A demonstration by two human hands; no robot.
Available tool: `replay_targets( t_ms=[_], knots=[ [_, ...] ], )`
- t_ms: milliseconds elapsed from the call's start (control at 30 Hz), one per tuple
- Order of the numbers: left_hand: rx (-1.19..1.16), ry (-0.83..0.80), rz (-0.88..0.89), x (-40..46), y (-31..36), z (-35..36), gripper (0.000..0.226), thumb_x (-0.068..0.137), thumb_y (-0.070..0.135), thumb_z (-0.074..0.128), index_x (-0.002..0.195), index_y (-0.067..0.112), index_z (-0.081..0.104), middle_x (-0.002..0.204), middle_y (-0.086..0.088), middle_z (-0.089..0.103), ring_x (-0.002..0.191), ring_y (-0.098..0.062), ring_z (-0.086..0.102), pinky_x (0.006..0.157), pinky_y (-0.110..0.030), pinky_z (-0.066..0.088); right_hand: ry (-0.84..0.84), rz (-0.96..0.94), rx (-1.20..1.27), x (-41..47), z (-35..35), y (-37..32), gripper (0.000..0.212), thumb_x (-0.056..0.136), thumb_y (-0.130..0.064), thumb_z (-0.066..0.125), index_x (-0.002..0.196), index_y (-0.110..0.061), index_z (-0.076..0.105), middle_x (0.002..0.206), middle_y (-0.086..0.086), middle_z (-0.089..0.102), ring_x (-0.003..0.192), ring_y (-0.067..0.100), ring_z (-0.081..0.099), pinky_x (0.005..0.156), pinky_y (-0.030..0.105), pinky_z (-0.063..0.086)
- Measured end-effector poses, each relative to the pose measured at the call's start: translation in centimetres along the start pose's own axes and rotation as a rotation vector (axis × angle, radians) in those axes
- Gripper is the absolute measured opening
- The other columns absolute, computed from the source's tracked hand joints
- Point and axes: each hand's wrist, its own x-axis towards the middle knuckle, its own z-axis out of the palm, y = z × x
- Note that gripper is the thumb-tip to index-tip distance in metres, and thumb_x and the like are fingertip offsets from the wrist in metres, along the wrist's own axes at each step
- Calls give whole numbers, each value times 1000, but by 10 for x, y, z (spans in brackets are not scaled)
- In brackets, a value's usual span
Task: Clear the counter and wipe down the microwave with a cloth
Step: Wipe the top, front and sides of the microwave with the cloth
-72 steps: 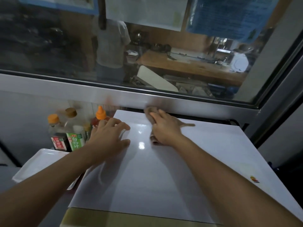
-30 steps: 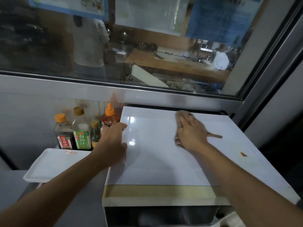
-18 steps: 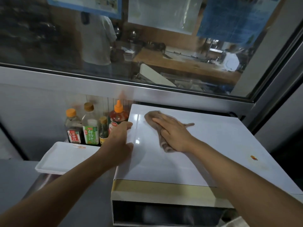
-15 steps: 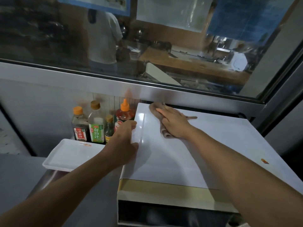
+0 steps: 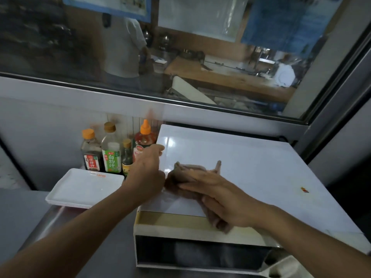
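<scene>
From the head camera, a white microwave [image 5: 251, 173] stood on a grey metal tabletop [image 5: 24, 221] beneath a wide window [image 5: 180, 47], its glossy top facing up and its dark door front showing at the lower edge. The right hand [image 5: 222, 199] lay palm down on a brown cloth [image 5: 180, 177] near the front left part of the microwave's top, fingers straight and close together, pressing the cloth flat against the surface; one end of the cloth trailed under the heel of the hand over the front edge, and another corner stuck up just behind the fingers. The left hand [image 5: 146, 171] rested at the left edge of the microwave, its fingers loosely curled with the knuckles upward; motion blur made it hard to tell whether they gripped the edge or merely touched it. Just left of the microwave, against the wall, four bottles stood upright in a tight row: a dark sauce bottle with an orange cap [image 5: 91, 151], a clear bottle with a green label [image 5: 111, 149], a small dark bottle [image 5: 126, 155], and a red squeeze bottle with an orange nozzle [image 5: 143, 139], partly hidden behind the left hand. In front of the bottles a stack of white trays [image 5: 80, 187] sat on the tabletop. Through the glass, a person in a white shirt [image 5: 122, 49] stood beside a wooden bench [image 5: 230, 81].
</scene>
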Motion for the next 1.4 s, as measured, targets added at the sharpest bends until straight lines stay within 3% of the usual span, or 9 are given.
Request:
replay_targets(
  t_ms=[133, 200, 267, 433, 567, 700, 800, 1067, 1400],
  knots=[
    [209, 37, 109, -1, 15, 15, 52, 81, 0, 62, 129, 13, 49, 129, -3, 56, 121, -23, 48, 103, -37, 40, 43, 200, -81, -10, -30, 47, 65, 88, -54, 10, 137, -33, 46, 137, -1, 53, 130, 6, 38, 115, 39, 21],
    [263, 33, 110, -2, 23, 21, 49, 83, 5, 62, 129, 15, 49, 130, -1, 56, 120, -22, 50, 102, -38, 40, 96, 258, -135, -2, -50, 80, 50, 93, -60, 26, 134, -39, 47, 82, 24, 66, 75, 27, 68, 67, 44, 56],
    [283, -3, 53, -2, 32, 25, 48, 84, 5, 59, 129, 17, 46, 130, 0, 55, 119, -22, 49, 101, -40, 40, 115, 348, -124, 12, -61, 111, 39, 95, -52, 42, 131, -39, 46, 56, 24, 54, 41, 29, 52, 38, 24, 40],
    [338, 9, -24, -8, 54, 45, 45, 86, 7, 54, 129, 19, 45, 130, 0, 53, 117, -23, 46, 98, -36, 39, 55, 372, -159, -2, -46, 91, 49, 96, -8, 35, 142, -21, 41, 147, 10, 39, 132, 27, 40, 108, 45, 36],
    [345, -4, -27, -7, 76, 70, 48, 86, 9, 57, 131, 19, 44, 131, -1, 52, 117, -22, 46, 96, -34, 40, 7, 48, -21, -73, -52, 46, 48, 96, 6, 37, 140, -13, 44, 142, 6, 45, 113, -18, 43, 87, -1, 37],
    [340, -27, -5, -3, 97, 97, 43, 88, 10, 56, 129, 20, 48, 133, -1, 52, 120, -22, 45, 100, -34, 38, -53, 55, -16, -110, -74, 101, 64, 88, 11, 36, 142, -22, 40, 154, -6, 27, 143, 1, 17, 118, 23, 13],
    [343, -9, -14, -6, 106, 111, 36, 88, 13, 55, 122, 23, 54, 135, 2, 48, 124, -20, 42, 103, -34, 36, 0, 262, -126, -110, -99, 164, 54, 96, 0, 34, 146, -23, 34, 156, 0, 22, 143, 6, 17, 110, 8, -4],
    [435, 14, -73, -21, 122, 124, 29, 90, 17, 52, 118, 22, 56, 137, 2, 47, 125, -23, 42, 105, -40, 36, 14, 533, -191, -104, -110, 187, 53, 96, -19, 29, 148, -30, 26, 155, 5, 27, 140, 28, 28, 112, 44, 29],
    [393, -10, -12, -51, 136, 140, 32, 85, 14, 54, 116, 22, 58, 130, 1, 53, 117, -26, 46, 97, -46, 43, 54, 385, -66, -203, -111, 133, 46, 98, -18, 31, 143, -26, 37, 157, -6, 18, 142, 12, 19, 117, 35, 19]
  ],
)
